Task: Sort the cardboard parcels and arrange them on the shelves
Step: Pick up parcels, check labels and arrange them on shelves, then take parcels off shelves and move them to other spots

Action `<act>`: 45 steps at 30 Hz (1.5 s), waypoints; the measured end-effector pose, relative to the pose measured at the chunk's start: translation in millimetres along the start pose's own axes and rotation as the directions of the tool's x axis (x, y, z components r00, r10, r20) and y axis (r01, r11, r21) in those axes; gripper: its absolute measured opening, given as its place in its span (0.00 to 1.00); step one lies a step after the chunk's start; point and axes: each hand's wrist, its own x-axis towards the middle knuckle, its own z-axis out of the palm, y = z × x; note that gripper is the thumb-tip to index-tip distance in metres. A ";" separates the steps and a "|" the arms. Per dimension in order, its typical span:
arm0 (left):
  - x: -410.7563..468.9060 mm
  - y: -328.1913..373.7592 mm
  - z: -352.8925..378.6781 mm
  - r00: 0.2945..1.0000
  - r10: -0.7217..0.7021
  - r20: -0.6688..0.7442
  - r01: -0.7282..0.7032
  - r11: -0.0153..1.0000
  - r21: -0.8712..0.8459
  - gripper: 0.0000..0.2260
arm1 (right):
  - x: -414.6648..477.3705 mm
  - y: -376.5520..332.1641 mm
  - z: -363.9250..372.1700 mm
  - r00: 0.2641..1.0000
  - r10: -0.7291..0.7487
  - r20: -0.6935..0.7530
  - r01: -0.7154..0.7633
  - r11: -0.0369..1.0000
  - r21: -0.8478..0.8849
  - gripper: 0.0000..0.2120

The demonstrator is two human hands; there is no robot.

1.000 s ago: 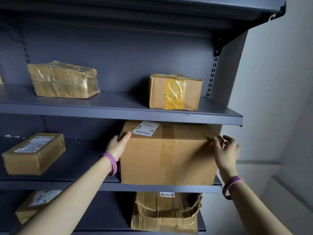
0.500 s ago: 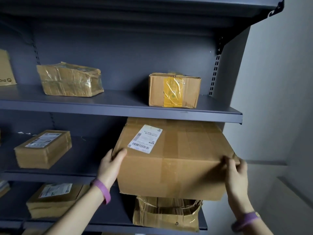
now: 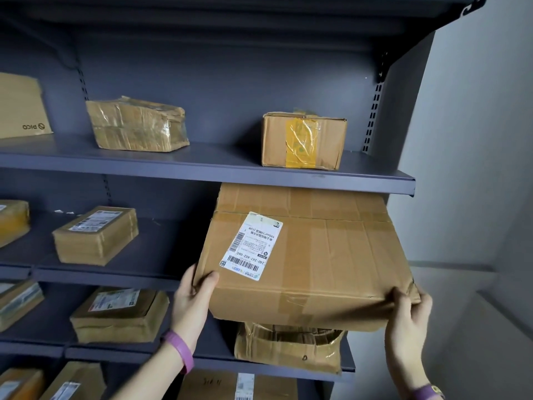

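— Cardboard fills your view: you hold the large parcel [image 3: 305, 255] in both hands, tilted, its near edge dipping toward you, its far end under the upper shelf [image 3: 202, 168].

— Where do my hands sit?

— Your left hand [image 3: 191, 298] grips the near left corner, thumb on the top face, just below the white shipping label [image 3: 252, 246]. Your right hand [image 3: 409, 316] clasps the near right corner, where the cardboard is crumpled; the fingers [image 3: 402, 298] curl over the front edge. Both hands are clenched on the box. A purple band [image 3: 180, 350] circles your left wrist.

— Does the parcel rest on anything?

— Its front hangs out past the middle shelf [image 3: 115, 277]; whether its rear touches that shelf, you cannot tell from here.

— What lies around it?

— On the upper shelf stand a box with yellow tape [image 3: 302, 140], directly above your parcel, and a crumpled taped parcel [image 3: 135, 124] further left. A flat labelled parcel [image 3: 95, 235] lies on the middle shelf, well apart to the left. Below your parcel sits a battered carton [image 3: 288, 347], and left of that another labelled parcel [image 3: 118, 313].
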 end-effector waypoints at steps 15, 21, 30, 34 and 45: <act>122.2 33.6 38.6 0.982 -0.180 -0.064 0.186 0.977 0.105 0.12 | 101.6 -25.0 71.6 0.993 -0.044 0.111 0.049 0.998 -0.049 0.13; 144.5 31.0 49.7 0.975 -0.211 -0.074 0.217 0.971 0.097 0.27 | 125.2 -19.5 88.7 0.987 -0.023 0.157 0.029 0.999 -0.032 0.13; 147.9 30.4 54.7 0.976 -0.197 -0.097 0.205 0.974 0.092 0.18 | 132.1 -7.0 92.4 0.987 -0.054 0.152 0.061 0.997 -0.047 0.16; 141.1 35.5 53.6 0.993 -0.027 -0.117 0.047 0.983 0.178 0.25 | 124.6 -20.1 83.3 0.952 -0.289 0.096 0.302 0.937 -0.177 0.29; 99.1 59.2 -16.9 1.000 0.001 -0.001 -0.001 0.993 0.121 0.22 | -2.3 -53.6 145.2 0.735 -0.448 0.509 0.549 0.834 -0.058 0.20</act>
